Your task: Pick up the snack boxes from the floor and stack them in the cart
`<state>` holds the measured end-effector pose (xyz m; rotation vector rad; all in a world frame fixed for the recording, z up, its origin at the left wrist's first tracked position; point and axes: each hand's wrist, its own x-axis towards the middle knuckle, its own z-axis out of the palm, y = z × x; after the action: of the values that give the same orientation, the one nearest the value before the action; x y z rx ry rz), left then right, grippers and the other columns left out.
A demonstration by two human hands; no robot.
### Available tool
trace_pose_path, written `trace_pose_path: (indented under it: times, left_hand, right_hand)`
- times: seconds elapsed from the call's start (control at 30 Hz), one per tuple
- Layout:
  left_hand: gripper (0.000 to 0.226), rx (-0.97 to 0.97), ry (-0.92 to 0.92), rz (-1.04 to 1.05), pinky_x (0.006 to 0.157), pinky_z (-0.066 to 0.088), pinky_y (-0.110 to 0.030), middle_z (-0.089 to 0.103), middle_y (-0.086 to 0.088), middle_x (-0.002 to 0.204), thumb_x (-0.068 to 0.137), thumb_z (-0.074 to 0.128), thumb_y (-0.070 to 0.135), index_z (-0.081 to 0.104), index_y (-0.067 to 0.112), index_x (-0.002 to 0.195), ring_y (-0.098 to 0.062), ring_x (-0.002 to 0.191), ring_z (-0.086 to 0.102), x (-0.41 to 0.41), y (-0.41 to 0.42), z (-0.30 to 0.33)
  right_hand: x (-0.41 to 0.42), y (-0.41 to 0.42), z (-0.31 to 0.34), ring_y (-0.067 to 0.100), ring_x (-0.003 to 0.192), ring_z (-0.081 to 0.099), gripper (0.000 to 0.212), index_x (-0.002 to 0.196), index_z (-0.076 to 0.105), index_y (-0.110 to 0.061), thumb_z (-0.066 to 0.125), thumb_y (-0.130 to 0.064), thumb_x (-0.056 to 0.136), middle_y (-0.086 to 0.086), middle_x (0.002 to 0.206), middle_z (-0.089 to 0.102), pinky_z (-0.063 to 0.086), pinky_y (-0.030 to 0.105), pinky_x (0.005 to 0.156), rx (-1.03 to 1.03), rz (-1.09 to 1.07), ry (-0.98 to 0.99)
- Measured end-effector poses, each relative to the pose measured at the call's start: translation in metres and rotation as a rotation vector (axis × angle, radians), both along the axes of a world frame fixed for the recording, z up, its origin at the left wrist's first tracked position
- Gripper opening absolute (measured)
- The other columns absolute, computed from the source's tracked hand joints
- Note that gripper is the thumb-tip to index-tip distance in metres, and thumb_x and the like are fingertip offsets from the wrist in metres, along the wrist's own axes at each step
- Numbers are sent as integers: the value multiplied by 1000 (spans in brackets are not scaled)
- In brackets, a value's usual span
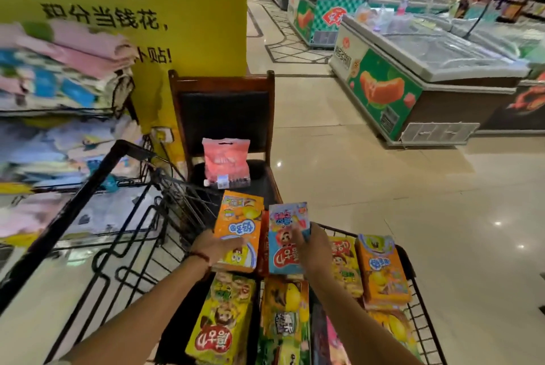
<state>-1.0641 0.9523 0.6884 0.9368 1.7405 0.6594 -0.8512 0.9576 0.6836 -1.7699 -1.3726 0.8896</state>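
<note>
Over the cart in a supermarket aisle, I see the left hand lying flat-fingered on an orange snack box while the right hand grips a blue snack box by its edge. These cartons look light, stiff and glossy; I'd hold them across the narrow sides.

A shiny tan floor reflects ceiling lights. A dark wooden chair stands against a yellow wall. Long freezers line the right side.
</note>
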Motion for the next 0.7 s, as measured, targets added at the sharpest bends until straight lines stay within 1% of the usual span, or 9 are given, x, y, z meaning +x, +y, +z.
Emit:
trace_pose_path:
  times: [0.07,0.17,0.27,0.33,0.43,0.53,0.6,0.67,0.7]
  left_hand:
    - [81,-33,22,7,76,48,-37,66,-9,96,49,81,66,66,6,100,-24,90,60,-4,9,-8]
    - [32,-33,12,-5,62,43,-27,61,3,68,66,84,42,63,18,67,-18,75,58,-3,18,-11]
    - [21,-19,11,-32,71,48,-27,66,4,75,68,84,34,67,22,71,-19,82,63,-1,25,-18]
    - [22,-8,11,-70,79,50,-29,69,7,81,66,85,35,69,25,77,-20,91,67,-1,27,-18]
    - [47,11,91,-101,84,54,-35,73,6,87,50,83,57,72,25,82,-18,88,68,-3,31,-23]
    - [42,19,280,-182,76,55,-30,72,5,85,64,79,57,73,22,86,-16,81,67,-5,33,-22]
    - [46,25,404,-251,72,55,-30,72,4,84,68,72,63,74,21,87,-15,77,66,-6,35,-18]
    - [50,46,494,-308,68,54,-29,72,3,83,69,67,67,73,20,87,-15,75,65,-7,37,-14]
    - [50,56,529,-329,66,52,-28,71,3,82,70,65,68,72,21,86,-15,74,65,-7,37,-12]
  right_hand:
    - [-5,9,-7,3,60,65,33,90,58,-19,53,-51,90,-5,79,68,54,20,53,-20,-1,-40]
    - [-9,21,-21,8,63,69,36,93,59,-17,53,-52,89,-2,82,70,58,27,57,-78,-19,-26]
    - [-11,27,-29,6,62,68,36,94,59,-16,53,-51,90,-1,83,71,58,24,56,-106,-12,-82]
    - [-11,29,-34,5,62,68,33,94,59,-16,54,-48,91,-1,84,71,58,24,56,-125,-15,-61]
    - [-11,31,-37,4,62,66,34,94,58,-15,52,-48,91,-2,86,69,55,19,53,-176,-35,-117]
    - [-11,34,-44,2,74,50,42,105,53,-20,42,-58,91,-3,103,56,37,9,48,-215,20,-406]
    - [-10,37,-46,7,88,43,33,108,50,-21,44,-49,93,1,113,49,34,12,58,-199,27,-481]
    - [-9,39,-45,22,104,47,28,109,54,-14,51,-36,91,9,119,49,43,28,81,-163,-12,-418]
    - [-8,39,-45,26,109,46,30,112,55,-11,51,-33,91,11,120,49,42,35,90,-158,-9,-423]
